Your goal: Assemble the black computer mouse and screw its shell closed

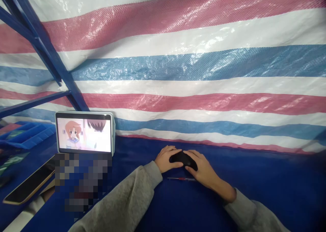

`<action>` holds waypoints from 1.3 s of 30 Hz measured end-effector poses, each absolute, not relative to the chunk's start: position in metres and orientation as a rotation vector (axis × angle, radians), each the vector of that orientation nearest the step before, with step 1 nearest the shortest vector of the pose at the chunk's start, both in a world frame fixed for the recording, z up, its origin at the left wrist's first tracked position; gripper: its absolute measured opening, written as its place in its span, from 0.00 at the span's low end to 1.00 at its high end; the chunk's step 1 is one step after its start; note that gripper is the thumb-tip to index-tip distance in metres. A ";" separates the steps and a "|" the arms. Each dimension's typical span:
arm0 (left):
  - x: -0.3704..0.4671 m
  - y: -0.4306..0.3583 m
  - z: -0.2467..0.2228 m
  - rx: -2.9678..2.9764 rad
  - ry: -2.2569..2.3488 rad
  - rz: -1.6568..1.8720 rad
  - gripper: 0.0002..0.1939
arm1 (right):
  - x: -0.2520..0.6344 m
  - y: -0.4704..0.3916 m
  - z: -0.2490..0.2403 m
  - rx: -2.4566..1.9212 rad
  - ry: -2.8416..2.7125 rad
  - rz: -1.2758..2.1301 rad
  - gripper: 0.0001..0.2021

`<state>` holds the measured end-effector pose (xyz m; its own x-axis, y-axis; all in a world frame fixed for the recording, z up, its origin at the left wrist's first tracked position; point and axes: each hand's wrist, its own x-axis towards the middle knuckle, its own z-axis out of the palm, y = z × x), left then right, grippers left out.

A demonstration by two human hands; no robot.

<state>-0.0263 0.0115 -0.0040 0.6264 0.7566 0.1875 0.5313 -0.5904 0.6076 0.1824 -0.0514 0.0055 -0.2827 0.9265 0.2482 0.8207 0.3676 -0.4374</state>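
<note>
A black computer mouse point(183, 160) is held between both my hands just above or on the blue tabletop; I cannot tell whether it touches the surface. My left hand point(166, 160) grips its left end, thumb along the near side. Around the right end, my right hand point(201, 168) has its thumb in front and fingers behind. Close below the mouse lies a thin screwdriver point(182, 179) with a red part and a clear handle, partly covered by my right hand. The mouse's underside is hidden.
A tablet point(85, 133) playing a cartoon stands at the left, with a blurred patch before it. A phone point(30, 182) lies nearer, and a blue compartment tray point(30, 135) sits far left. Behind the blue table point(267, 191) hangs a striped tarp point(193, 67); blue metal bars point(48, 50) rise at left.
</note>
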 end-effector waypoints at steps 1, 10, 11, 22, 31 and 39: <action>-0.027 0.012 -0.003 2.340 0.986 0.559 0.36 | 0.182 -0.052 0.005 -1.496 -2.168 0.316 0.24; -0.027 0.011 -0.003 2.305 0.875 0.653 0.42 | 0.185 -0.053 -0.004 -1.341 -2.122 0.311 0.24; -0.027 0.011 -0.003 2.297 0.872 0.661 0.42 | 0.185 -0.053 -0.004 -1.336 -2.115 0.322 0.24; -0.028 0.014 -0.007 2.290 0.863 0.660 0.46 | 0.186 -0.052 0.004 -1.280 -1.960 0.419 0.21; -0.029 0.009 -0.001 2.139 0.970 0.800 0.25 | 0.188 -0.043 -0.008 -1.367 -1.784 0.394 0.21; -0.030 0.016 -0.005 2.112 1.045 0.947 0.24 | 0.188 -0.042 -0.008 -1.414 -1.716 0.392 0.21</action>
<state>-0.0298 0.0155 -0.0052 0.4376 0.8353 0.3328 0.4133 -0.5156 0.7506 0.1880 -0.0422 -0.0084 0.0065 0.9120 0.4100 0.6438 0.3099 -0.6996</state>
